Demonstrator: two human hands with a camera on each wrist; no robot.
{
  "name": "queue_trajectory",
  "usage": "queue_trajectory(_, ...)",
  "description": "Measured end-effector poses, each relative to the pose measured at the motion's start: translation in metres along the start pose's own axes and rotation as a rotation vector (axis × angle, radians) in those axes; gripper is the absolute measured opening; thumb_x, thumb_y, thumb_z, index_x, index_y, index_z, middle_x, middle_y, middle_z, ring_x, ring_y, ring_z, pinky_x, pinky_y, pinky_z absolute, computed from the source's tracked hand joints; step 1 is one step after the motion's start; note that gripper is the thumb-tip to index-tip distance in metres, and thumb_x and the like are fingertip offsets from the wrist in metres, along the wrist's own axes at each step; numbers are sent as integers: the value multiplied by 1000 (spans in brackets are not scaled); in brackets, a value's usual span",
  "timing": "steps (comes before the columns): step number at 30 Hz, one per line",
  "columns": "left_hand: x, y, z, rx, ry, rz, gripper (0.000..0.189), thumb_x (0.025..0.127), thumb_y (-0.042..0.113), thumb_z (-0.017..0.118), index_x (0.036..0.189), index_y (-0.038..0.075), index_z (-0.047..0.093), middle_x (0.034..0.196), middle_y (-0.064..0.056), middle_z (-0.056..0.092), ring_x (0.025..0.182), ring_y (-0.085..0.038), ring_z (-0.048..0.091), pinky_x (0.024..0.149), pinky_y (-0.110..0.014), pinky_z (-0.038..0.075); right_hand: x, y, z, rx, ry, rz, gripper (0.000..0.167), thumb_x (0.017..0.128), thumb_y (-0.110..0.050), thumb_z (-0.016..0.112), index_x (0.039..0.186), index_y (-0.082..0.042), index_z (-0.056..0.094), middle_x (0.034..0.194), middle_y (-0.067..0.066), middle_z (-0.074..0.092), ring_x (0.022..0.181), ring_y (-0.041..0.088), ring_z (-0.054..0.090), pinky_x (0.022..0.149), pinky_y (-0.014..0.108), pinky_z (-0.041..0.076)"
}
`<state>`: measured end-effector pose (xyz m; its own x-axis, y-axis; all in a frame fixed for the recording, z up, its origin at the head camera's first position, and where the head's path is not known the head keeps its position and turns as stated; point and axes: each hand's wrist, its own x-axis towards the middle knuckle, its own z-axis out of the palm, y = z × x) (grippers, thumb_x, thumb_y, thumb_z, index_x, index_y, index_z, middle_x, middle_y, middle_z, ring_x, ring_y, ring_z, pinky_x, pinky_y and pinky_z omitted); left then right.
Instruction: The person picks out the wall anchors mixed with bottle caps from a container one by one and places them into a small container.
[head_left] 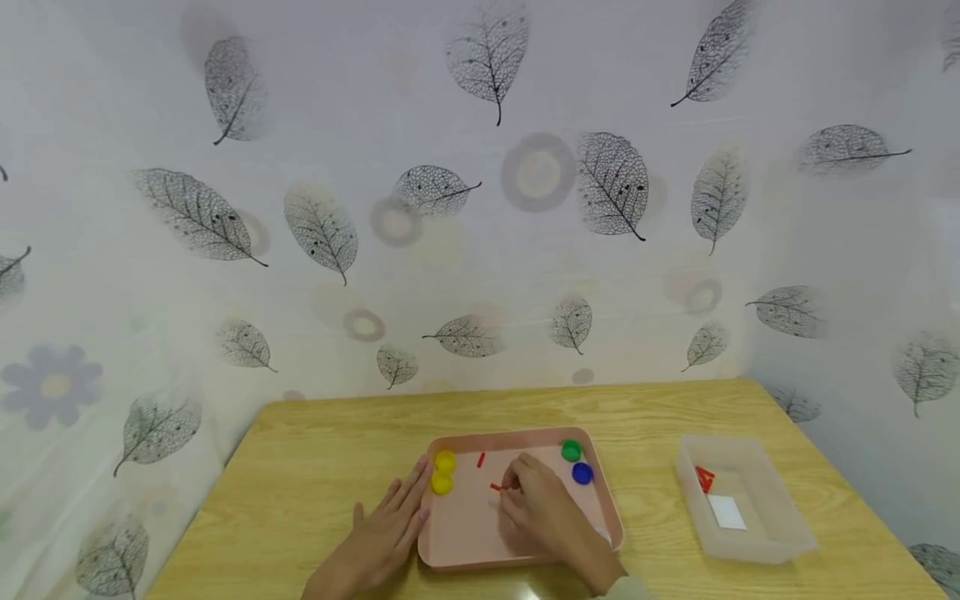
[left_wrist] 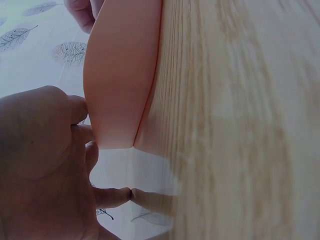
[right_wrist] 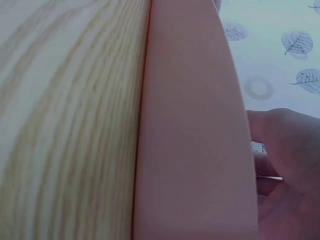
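A pink tray lies on the wooden table, its outer wall filling much of both wrist views. Over the middle of the tray my right hand pinches a short red strip by one end. A second red strip lies flat farther back. My left hand rests with fairly straight fingers against the tray's left rim. Inside, two yellow caps sit at the back left. A green cap and a blue cap sit at the back right. The tray wall hides the right fingertips in the right wrist view.
Right of the tray stands a translucent plastic box holding a red angular piece and a white card. Something whitish, partly behind my right forearm, lies in the tray's front right corner. A leaf-patterned covering rises behind the table.
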<state>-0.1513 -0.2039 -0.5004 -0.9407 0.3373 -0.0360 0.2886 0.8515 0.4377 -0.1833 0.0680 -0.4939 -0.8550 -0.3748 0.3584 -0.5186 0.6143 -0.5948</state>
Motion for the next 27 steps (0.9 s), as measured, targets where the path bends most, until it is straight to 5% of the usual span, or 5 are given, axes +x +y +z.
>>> queue_trajectory(16,-1,1,-2,-15,-16,-4,59,112,47,28,166,27,17,172,7,12,151,-43,27,98,-90,9,-16,10,-14,-23,97,-54,19,82,4,75,86,-10,63,84,-4,57,77,8,55,66,21,52)
queue_trajectory(27,0,-2,1,-27,-24,-4,60,112,48,28,167,27,16,172,6,12,151,-43,26,96,-91,9,-25,16,-24,-162,193,-109,23,77,-2,81,84,-16,63,82,-8,56,75,4,54,65,20,51)
